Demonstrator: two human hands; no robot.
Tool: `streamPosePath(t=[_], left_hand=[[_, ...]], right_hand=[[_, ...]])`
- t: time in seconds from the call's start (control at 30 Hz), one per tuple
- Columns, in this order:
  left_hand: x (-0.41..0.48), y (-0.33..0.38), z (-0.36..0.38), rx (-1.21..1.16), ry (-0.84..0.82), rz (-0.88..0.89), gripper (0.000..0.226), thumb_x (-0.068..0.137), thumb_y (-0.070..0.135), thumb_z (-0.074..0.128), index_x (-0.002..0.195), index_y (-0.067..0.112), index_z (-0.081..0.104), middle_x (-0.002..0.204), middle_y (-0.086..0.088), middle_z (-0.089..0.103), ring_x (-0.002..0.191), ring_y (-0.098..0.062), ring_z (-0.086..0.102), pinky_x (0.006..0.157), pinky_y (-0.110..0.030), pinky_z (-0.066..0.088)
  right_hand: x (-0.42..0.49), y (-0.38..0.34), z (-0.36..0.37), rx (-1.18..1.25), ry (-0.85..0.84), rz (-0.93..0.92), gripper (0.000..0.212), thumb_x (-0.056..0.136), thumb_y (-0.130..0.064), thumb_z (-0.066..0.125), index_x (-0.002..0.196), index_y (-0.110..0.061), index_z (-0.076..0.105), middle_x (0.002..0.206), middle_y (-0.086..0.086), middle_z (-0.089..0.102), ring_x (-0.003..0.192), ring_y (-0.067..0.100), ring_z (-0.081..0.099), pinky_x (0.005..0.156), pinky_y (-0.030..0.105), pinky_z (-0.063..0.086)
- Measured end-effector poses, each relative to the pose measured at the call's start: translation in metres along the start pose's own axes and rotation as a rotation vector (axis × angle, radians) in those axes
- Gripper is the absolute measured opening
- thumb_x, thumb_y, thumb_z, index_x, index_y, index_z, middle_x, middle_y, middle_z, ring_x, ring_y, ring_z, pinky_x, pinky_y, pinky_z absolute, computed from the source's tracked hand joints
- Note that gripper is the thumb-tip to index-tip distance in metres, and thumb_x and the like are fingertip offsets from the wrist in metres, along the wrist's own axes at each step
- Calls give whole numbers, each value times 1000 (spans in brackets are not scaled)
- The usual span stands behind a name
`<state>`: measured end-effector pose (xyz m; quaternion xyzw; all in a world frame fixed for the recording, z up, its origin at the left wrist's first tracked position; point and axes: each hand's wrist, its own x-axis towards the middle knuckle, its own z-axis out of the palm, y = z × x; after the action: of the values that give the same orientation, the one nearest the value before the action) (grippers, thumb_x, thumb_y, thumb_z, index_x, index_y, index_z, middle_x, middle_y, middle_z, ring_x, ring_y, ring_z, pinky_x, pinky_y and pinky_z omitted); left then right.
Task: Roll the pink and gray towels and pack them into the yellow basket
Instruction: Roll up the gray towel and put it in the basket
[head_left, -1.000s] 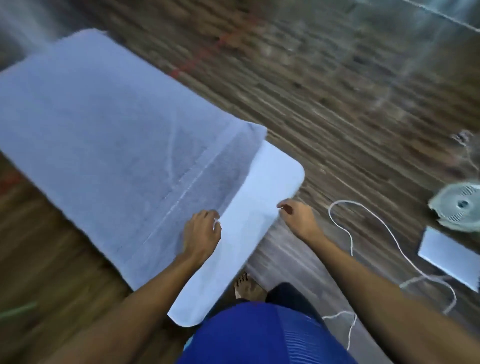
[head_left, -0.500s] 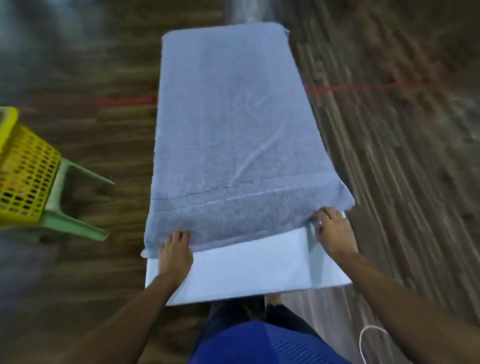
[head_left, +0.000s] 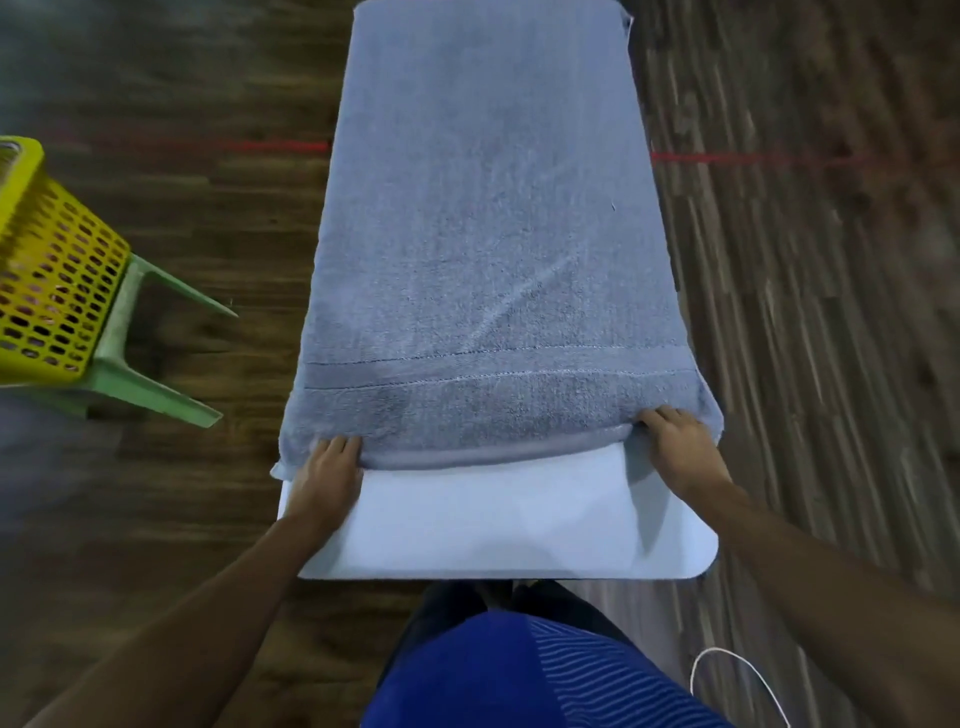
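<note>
Dark wood-plank flooring runs under everything, and a long white table stands on it, stretching away from the person.

At the table's near end, a blue ribbed shirt fills the bottom of the view. A thin white cord loops on the floor off the table's near right corner.

Both forearms reach over the bare near strip of the tabletop. The left hand lies at the table's left edge, fingers close together with their tips against the near edge of the gray towel. Its thumb is hidden, so whether it grips or only presses cannot be told. The right hand is near the table's right edge, fingers bent at the knuckles and dug into the same towel edge, gripping it.

Between the hands that edge bulges upward and a darker hem band shows beneath it. The towel covers the rest of the tabletop out to its far end and overhangs both long sides a little. Two stitched lines cross it just beyond the hands.

Left of the table and well apart from it, the yellow basket sits on a green stool, cut off by the frame. Its contents cannot be made out through the holes.

Farther out, a red line on the floor shows on both sides of the table.
</note>
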<state>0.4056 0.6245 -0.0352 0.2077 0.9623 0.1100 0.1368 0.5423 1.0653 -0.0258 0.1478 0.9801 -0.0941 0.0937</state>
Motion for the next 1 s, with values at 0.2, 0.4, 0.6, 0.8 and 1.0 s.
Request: streamPosePath(t=[0.2,0.4,0.6,0.8,1.0], left_hand=[[9,-7,0,16,69,2,23,82,-9,46,97,7,52,89,-12,49,81,-30,43,74,-43,39],[10,-24,-5,25,46,32,24,79,-7,41,93,8,54,88,-11,49,80,-31,43,72,-44,39],[-6,-41,-6,-4,105,-32,26,78,-14,60,98,1,67,98,-16,58,90,-37,48,76,-47,45],[-27,-48,-6,-99,102,-79,42,77,-15,56,114,3,68,101,-12,64,93,-33,52,83,-45,44],[-34,-51,-12,-58,46,-18,20,84,-2,46,93,11,58,86,-9,62,82,-32,54,77,-41,34]], right_hand=[[0,-18,8,-36,-6,133,15,93,-16,57,103,-6,57,99,16,52,93,37,51,79,49,38],[-5,-13,2,97,-57,135,35,83,8,49,115,-5,54,107,18,50,97,41,53,80,50,45],[-29,-9,2,257,74,214,29,84,9,49,109,-2,60,116,16,53,101,38,54,83,40,44],[-66,-3,21,238,93,119,59,59,19,59,112,-4,66,104,16,63,98,39,55,88,39,39],[-80,4,27,214,40,221,30,86,-16,42,103,-8,66,103,11,66,98,35,54,86,44,40]])
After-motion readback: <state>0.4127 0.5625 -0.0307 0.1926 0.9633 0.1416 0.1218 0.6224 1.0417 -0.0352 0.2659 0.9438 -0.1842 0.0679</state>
